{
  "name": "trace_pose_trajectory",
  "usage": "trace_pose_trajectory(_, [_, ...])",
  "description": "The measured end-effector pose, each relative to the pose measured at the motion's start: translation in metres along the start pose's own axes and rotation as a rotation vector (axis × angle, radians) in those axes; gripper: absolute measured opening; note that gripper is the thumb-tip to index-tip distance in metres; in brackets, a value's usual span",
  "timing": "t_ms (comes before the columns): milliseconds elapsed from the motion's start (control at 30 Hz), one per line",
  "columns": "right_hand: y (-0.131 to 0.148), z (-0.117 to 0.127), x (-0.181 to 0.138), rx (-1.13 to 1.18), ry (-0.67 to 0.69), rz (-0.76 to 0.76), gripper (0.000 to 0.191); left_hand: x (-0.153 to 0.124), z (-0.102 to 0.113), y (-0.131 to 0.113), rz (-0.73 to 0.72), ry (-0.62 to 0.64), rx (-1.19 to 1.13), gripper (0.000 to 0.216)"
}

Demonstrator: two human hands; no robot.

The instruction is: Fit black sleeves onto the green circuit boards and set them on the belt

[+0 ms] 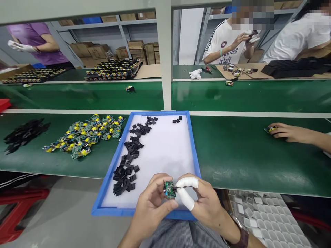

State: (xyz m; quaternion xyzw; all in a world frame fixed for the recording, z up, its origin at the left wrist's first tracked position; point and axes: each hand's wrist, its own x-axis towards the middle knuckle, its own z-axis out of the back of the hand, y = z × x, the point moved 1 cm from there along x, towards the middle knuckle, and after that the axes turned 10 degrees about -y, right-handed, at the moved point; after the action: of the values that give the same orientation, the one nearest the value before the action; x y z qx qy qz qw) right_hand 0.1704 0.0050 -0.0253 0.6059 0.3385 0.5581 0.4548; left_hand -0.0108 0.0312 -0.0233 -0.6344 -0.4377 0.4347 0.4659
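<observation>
My left hand (152, 203) pinches a small green circuit board (170, 189) between thumb and fingers, just above the near edge of a blue-rimmed white tray (193, 148). My right hand (200, 199), with white finger cots on thumb and forefinger, pinches a tiny dark part against the board's right edge. Many small black parts (130, 155) lie scattered along the tray's left side. A pile of green boards with yellow components (84, 136) rests on the green bench to the left.
A heap of black pieces (23, 134) lies at far left. Another person's hand (287, 132) holds a board at right. Across a green conveyor (232, 94), other people work beside trays of boards (113, 69). A white cell tray (269, 215) sits low right.
</observation>
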Motion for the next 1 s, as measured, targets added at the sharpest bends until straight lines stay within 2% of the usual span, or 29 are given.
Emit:
trace_pose_trajectory(100, [0.002, 0.001, 0.001, 0.001, 0.014, 0.020, 0.029, 0.000, -0.001, -0.001, -0.035, 0.006, 0.079, 0.038])
trace_pose_trajectory(233, [0.004, 0.003, 0.002, 0.006, 0.047, 0.063, 0.031, 0.001, 0.000, 0.000, -0.071, 0.028, 0.115, 0.045])
trace_pose_trajectory(467, [0.016, 0.014, 0.008, -0.206, 0.211, 0.112, 0.028, 0.002, 0.001, 0.007, -0.104, 0.026, 0.193, 0.044])
trace_pose_trajectory(600, [0.016, 0.017, 0.014, -0.198, 0.250, -0.043, 0.027, -0.001, 0.000, 0.014, -0.089, -0.002, 0.238, 0.050])
trace_pose_trajectory(667, [0.012, 0.017, 0.015, -0.140, 0.221, -0.111, 0.025, -0.002, -0.001, 0.015, -0.041, -0.045, 0.214, 0.052])
trace_pose_trajectory(733, [0.007, 0.017, 0.014, -0.097, 0.173, -0.139, 0.022, -0.005, -0.003, 0.015, -0.017, -0.062, 0.194, 0.046])
trace_pose_trajectory(833, [0.003, 0.016, 0.014, -0.058, 0.156, -0.171, 0.016, -0.008, -0.005, 0.014, -0.097, -0.053, 0.222, 0.038])
trace_pose_trajectory(1000, [0.010, 0.015, 0.020, 0.064, 0.239, -0.330, 0.011, -0.010, -0.002, 0.014, -0.264, -0.066, 0.329, 0.045])
